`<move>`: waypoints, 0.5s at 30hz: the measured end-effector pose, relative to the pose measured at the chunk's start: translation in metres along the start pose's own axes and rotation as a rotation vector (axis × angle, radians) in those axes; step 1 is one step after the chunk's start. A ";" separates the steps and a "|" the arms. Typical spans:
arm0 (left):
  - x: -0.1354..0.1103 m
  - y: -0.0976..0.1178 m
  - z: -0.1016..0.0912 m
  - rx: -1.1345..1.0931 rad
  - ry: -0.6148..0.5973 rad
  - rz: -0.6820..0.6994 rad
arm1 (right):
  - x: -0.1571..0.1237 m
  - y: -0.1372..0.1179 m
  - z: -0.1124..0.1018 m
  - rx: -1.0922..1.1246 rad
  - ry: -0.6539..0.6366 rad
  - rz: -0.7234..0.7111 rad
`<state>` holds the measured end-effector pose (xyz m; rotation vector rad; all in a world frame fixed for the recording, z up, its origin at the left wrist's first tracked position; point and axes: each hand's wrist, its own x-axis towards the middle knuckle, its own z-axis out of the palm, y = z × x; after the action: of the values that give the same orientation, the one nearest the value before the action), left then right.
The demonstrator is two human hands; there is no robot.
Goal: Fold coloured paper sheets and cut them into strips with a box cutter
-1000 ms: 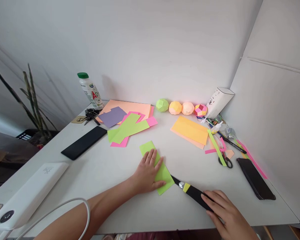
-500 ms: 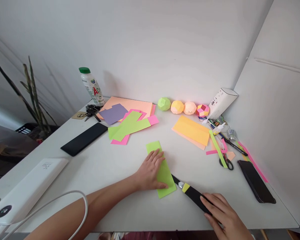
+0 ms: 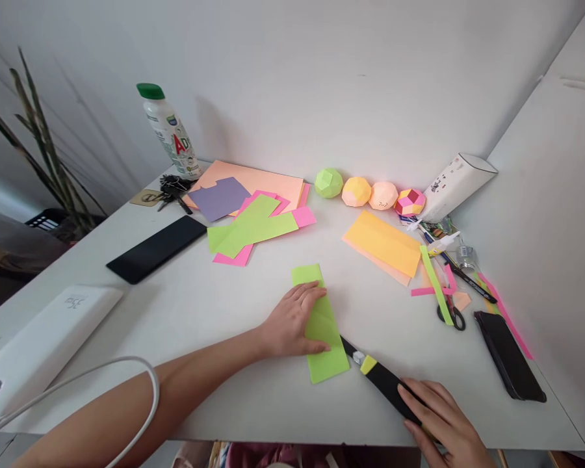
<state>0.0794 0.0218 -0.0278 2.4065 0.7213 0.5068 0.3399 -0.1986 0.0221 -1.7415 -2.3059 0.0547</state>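
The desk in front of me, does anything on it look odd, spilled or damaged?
No spill shows. The purple sheet looks odd: its far edge is stepped, as if a piece were cut away. On the right, a green strip lies across the scissors, partly hiding them.

Soft light from the left gives the bottle [image 3: 171, 138] a faint shadow; edges look stretched.

We find bare tabletop [image 3: 199, 312] at centre left, between the black slab [image 3: 158, 249] and the left forearm [image 3: 195, 377]; a cable loop [image 3: 156, 390] bars us at lower left; the knife [image 3: 385, 385] blocks lower right; scissors [image 3: 462, 320] lie above it.
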 end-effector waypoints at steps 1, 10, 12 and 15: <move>0.000 0.001 -0.001 -0.005 0.001 0.003 | 0.000 0.001 0.000 0.003 0.002 -0.003; -0.001 0.004 -0.005 -0.020 -0.011 -0.012 | 0.000 0.006 0.000 0.054 -0.026 0.003; -0.001 0.004 -0.005 -0.013 -0.016 -0.014 | 0.001 0.005 -0.001 0.058 -0.028 0.003; -0.001 0.004 -0.005 -0.001 -0.029 -0.017 | 0.003 0.005 -0.001 0.065 -0.029 0.006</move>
<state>0.0777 0.0206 -0.0214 2.4001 0.7281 0.4638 0.3442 -0.1943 0.0228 -1.7278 -2.2927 0.1553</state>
